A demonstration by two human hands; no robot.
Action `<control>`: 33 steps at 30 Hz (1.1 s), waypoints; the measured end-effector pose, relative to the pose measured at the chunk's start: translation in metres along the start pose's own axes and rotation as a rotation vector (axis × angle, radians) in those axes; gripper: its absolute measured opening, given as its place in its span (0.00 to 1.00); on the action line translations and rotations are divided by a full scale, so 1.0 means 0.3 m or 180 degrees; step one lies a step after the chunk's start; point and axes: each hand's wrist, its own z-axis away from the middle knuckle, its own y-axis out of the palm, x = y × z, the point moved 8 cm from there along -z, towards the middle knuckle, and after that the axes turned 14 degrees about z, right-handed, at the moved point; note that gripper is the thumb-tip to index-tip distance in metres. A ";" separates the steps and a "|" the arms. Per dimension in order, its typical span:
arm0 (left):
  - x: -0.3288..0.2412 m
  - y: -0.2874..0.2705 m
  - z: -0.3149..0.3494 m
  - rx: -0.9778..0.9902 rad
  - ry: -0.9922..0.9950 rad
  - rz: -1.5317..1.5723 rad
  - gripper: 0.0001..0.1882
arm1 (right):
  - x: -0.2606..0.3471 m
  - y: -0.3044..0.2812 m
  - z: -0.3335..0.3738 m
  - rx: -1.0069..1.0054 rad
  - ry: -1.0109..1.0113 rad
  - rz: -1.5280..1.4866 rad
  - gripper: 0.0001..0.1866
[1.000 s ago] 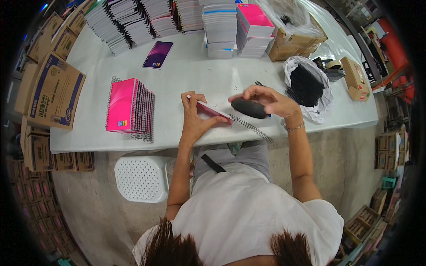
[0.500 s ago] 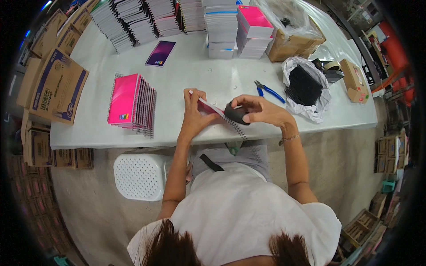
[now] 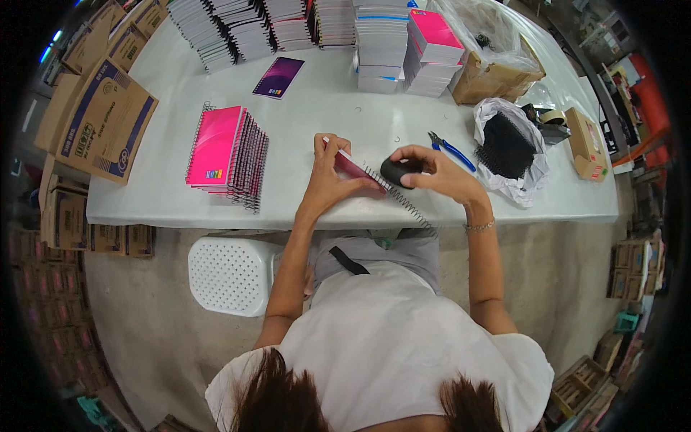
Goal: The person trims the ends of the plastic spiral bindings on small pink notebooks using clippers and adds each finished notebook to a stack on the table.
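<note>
My left hand [image 3: 331, 176] is closed around a thin notebook [image 3: 350, 167] with a dark pink cover, held tilted above the near part of the table. A dark spiral wire coil [image 3: 410, 203] runs along the notebook's edge, and its free end sticks out toward my lap. In my right hand [image 3: 440, 176] is a rounded black block [image 3: 396, 173], gripped between thumb and fingers close beside the coil. What the block is made of cannot be seen. To the left stands a stack of pink spiral notebooks [image 3: 216, 147]. Blue-handled cutting pliers [image 3: 453, 151] lie right of my right hand.
Dark coils [image 3: 507, 144] lie in white wrapping at the right, near a tape dispenser [image 3: 551, 126] and small carton [image 3: 586, 144]. A purple notebook [image 3: 279, 77] lies farther back. Tall paper stacks [image 3: 378, 50] and an opened box [image 3: 497, 75] line the far side. A white stool [image 3: 232, 277] stands below.
The view has shifted slightly, moving the table's contents to the right. More of the coil's free end shows beyond the notebook. Both hands keep their holds.
</note>
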 end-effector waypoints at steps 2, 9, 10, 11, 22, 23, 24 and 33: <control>0.001 -0.004 0.002 -0.0015 -0.0033 0.0018 0.41 | 0.032 0.009 0.010 0.0147 -0.0409 -0.0713 0.30; 0.008 -0.010 -0.005 -0.0019 0.0126 0.0111 0.37 | 0.134 0.044 0.001 0.0349 -0.0557 -0.0671 0.26; 0.013 -0.012 -0.004 -0.0008 0.0093 0.0147 0.37 | 0.094 0.032 -0.040 0.0145 -0.0473 -0.0361 0.26; 0.018 -0.019 -0.006 -0.0009 0.0129 0.0150 0.37 | 0.078 0.044 -0.059 0.0217 -0.0495 -0.0573 0.26; 0.040 -0.011 -0.001 0.0015 -0.0007 0.0181 0.47 | 0.042 0.041 -0.077 -0.0203 -0.0487 -0.0411 0.26; 0.047 -0.014 0.000 -0.0007 0.0046 0.0190 0.51 | 0.063 0.046 -0.056 0.0021 -0.0612 -0.0849 0.26; 0.053 -0.015 0.005 -0.0031 0.0099 0.0198 0.55 | 0.079 0.078 -0.044 0.0117 -0.0735 -0.0843 0.27; 0.102 -0.020 -0.005 0.0017 -0.0467 0.0939 0.71 | 0.066 0.067 -0.086 -0.0165 -0.0552 -0.0410 0.26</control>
